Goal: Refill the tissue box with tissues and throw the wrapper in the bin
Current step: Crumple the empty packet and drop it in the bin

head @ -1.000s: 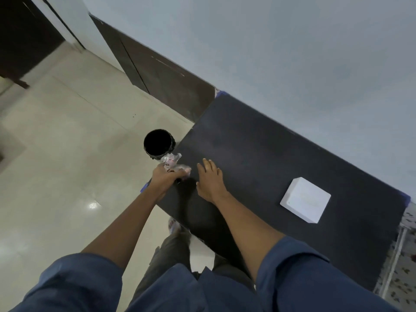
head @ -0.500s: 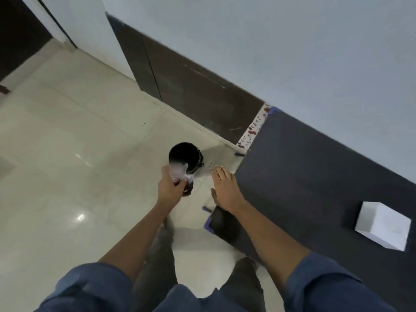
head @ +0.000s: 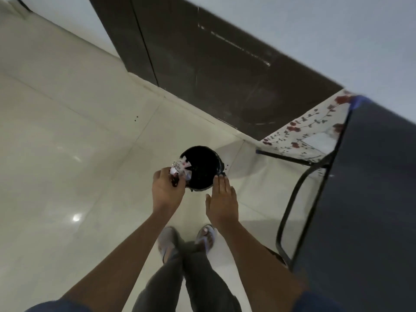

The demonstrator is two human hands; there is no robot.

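Observation:
A round black bin (head: 202, 164) stands on the pale tiled floor in front of my feet. My left hand (head: 165, 190) is shut on a crumpled clear and white wrapper (head: 181, 168), which pokes out over the bin's left rim. My right hand (head: 221, 201) hovers flat with fingers together beside the bin's near right edge and holds nothing. The tissue box is out of view.
The dark table (head: 369, 210) fills the right side, its black metal leg frame (head: 295, 199) close to my right arm. A floral cloth (head: 301, 136) hangs at its far end. A dark cabinet (head: 202, 64) lines the wall behind the bin.
My view has swung down and left from the table to the floor. My right hand has left the table edge, and the wrapper now sits over the bin's rim. The white box has gone from view.

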